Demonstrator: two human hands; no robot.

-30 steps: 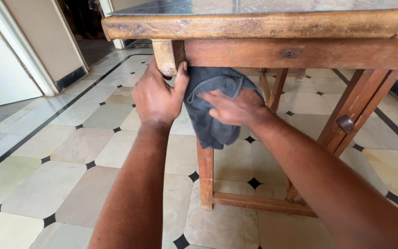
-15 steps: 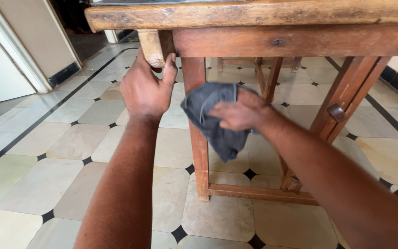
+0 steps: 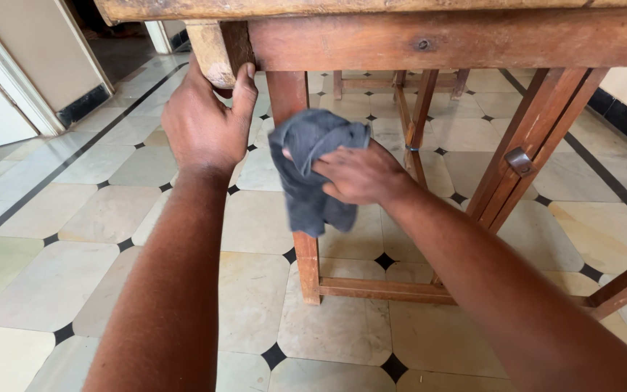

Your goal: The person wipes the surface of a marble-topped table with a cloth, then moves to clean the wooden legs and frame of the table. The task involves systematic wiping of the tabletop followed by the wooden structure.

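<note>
So the dark grey cloth (image 3: 312, 174) is bunched up against the front leg (image 3: 299, 181) of the wooden desk (image 3: 437, 40), roughly at the leg's upper half. It hangs with its long axis running up and down, the loose end drooping toward the floor and the crumpled top near the underside of the desk rail. The right hand (image 3: 357, 174) is closed around the cloth, fingers pointing left and pressing it onto the leg. The left hand (image 3: 205, 123) is higher up and to the left, fingers wrapped around a pale, worn wooden block (image 3: 215, 47) at the desk's corner, thumb on the side facing the leg.

The leg itself stands upright, with a low stretcher bar (image 3: 379, 289) joining it near the floor. Off to the right there's a slanted brace (image 3: 538, 138) with a small dark knob (image 3: 520, 161) on it. Floor (image 3: 59, 268) is cream tiles with little black diamond insets, and a doorway (image 3: 103, 43) sits top left.
</note>
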